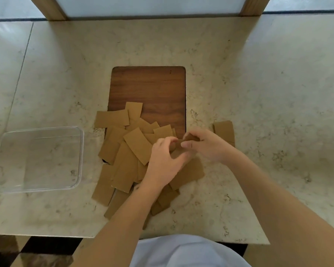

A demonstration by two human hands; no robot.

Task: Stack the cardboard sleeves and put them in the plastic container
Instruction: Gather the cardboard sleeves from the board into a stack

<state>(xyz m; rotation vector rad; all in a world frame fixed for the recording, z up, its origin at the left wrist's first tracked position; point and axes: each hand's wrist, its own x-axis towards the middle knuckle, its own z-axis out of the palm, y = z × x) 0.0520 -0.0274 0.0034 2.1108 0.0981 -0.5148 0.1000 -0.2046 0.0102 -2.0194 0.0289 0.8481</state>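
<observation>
Several flat brown cardboard sleeves (137, 145) lie in a loose, overlapping pile across the near end of a dark wooden board (148, 87) and the marble counter. My left hand (165, 162) and my right hand (206, 144) meet over the pile's right side, both pinching one sleeve (178, 146) that is mostly hidden between the fingers. A small neat stack of sleeves (224, 131) lies just beyond my right hand. The clear plastic container (81, 157) sits to the left of the pile with nothing in it.
The marble counter (268, 83) stretches wide on both sides, with its front edge close to my body. A wood-framed window panel (154, 6) stands along the far edge. A seam in the counter runs down the far left.
</observation>
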